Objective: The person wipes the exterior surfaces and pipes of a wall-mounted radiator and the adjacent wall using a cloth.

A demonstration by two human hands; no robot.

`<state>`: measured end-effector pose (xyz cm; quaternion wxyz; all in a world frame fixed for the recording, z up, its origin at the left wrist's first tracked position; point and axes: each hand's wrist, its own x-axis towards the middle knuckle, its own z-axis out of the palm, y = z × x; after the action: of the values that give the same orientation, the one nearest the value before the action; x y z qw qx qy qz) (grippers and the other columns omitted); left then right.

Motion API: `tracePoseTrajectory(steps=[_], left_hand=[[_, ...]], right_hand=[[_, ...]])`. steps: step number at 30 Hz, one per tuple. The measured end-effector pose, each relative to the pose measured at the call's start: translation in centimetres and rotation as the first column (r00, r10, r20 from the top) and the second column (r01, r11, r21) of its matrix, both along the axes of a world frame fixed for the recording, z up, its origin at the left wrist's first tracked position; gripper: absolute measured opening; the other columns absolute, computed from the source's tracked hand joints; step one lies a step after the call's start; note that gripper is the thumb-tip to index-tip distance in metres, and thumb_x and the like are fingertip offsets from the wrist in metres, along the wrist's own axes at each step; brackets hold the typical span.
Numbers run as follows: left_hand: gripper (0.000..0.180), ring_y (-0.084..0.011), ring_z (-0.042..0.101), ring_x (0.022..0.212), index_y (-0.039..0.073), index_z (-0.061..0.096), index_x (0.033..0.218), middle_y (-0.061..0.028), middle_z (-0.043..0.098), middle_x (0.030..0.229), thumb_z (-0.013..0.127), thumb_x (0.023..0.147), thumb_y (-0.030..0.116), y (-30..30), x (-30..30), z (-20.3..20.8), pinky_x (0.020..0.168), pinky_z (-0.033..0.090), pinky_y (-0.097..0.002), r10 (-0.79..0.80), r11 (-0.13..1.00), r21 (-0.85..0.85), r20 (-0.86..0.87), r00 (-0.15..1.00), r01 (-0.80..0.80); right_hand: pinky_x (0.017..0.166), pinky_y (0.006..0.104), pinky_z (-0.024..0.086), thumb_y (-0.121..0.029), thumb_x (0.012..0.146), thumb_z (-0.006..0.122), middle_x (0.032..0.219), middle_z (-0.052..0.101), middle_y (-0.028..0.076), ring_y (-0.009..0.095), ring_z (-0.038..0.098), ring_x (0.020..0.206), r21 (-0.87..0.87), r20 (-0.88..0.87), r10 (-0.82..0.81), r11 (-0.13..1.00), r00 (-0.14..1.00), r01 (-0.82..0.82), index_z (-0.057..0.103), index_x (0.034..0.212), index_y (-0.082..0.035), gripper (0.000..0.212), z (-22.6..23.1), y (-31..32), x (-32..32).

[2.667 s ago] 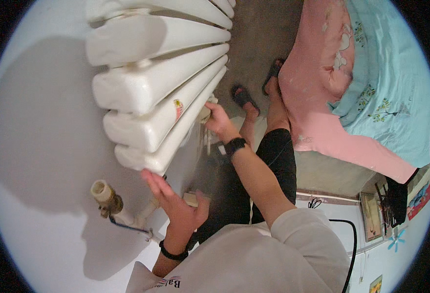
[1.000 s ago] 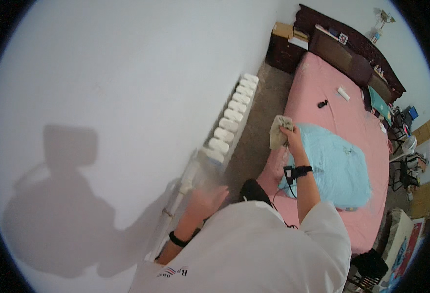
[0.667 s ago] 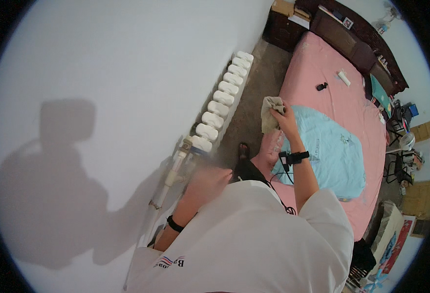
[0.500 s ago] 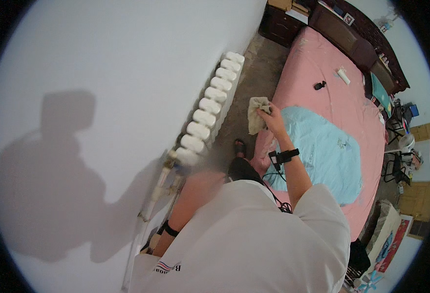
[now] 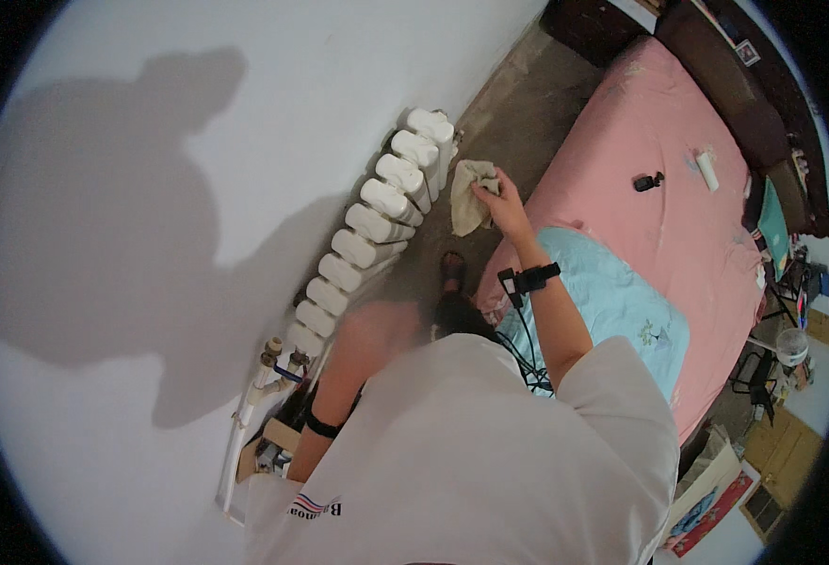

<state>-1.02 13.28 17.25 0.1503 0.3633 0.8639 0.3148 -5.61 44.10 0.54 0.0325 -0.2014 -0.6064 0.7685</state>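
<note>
A crumpled beige cloth [image 5: 469,200] hangs from my right hand [image 5: 506,205], its fingers closed on the cloth's upper edge. The hand is over the floor between the white radiator [image 5: 374,222] and the bed. On that wrist sits a black strap with a small device [image 5: 528,280] and a cable. My left hand [image 5: 391,322] is a smeared patch beside the radiator's near end, so its fingers cannot be made out. A black band [image 5: 323,427] circles the left forearm.
The bed [image 5: 641,160] has a pink sheet, a light blue cloth [image 5: 612,306], a small black object [image 5: 648,182] and a white tube-shaped item [image 5: 707,171]. Pipes with a valve [image 5: 273,363] run along the wall. Below them stands an open cardboard box [image 5: 278,438].
My view has shifted, showing more of the pipes and the box. My right hand, still holding the cloth, appears slightly farther left and higher, closer to the radiator.
</note>
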Motion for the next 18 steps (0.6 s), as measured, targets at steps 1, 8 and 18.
tracePoseTrajectory(steps=[1,8,18], left_hand=[[0.013,-0.0299,0.070,0.085,0.003,0.072,0.098,-0.0120,0.074,0.096,0.071,0.086,0.009,0.5,-0.5,0.1,0.074,0.056,-0.0392,0.003,1.000,-0.011,0.008,1.000,-0.003],[0.018,-0.0298,0.069,0.080,0.006,0.070,0.104,-0.0117,0.071,0.087,0.070,0.087,0.012,2.4,-4.0,0.0,0.072,0.055,-0.0390,0.054,0.998,0.029,-0.017,0.998,-0.053],[0.025,-0.0295,0.068,0.094,0.003,0.068,0.114,-0.0134,0.071,0.102,0.069,0.093,0.018,7.5,-9.8,-0.2,0.083,0.054,-0.0394,0.007,0.991,0.133,0.084,0.996,-0.018]], right_hand=[[0.089,0.0315,0.052,-0.011,0.094,0.070,0.113,0.067,0.006,0.016,0.063,0.102,-0.011,0.008,0.003,1.000,1.000,-0.003,0.055,0.129,-0.001,0.039,-0.4,0.7,-0.4],[0.086,0.0353,0.055,-0.011,0.086,0.079,0.113,0.068,0.009,0.019,0.067,0.099,-0.105,-0.007,-0.042,0.994,0.999,0.041,0.057,0.125,-0.001,0.046,-0.7,2.6,-2.0],[0.081,0.0349,0.055,-0.016,0.084,0.081,0.106,0.072,0.009,0.018,0.068,0.095,0.432,0.009,-0.019,0.902,1.000,0.014,0.065,0.121,0.000,0.043,0.7,6.7,-4.1]])
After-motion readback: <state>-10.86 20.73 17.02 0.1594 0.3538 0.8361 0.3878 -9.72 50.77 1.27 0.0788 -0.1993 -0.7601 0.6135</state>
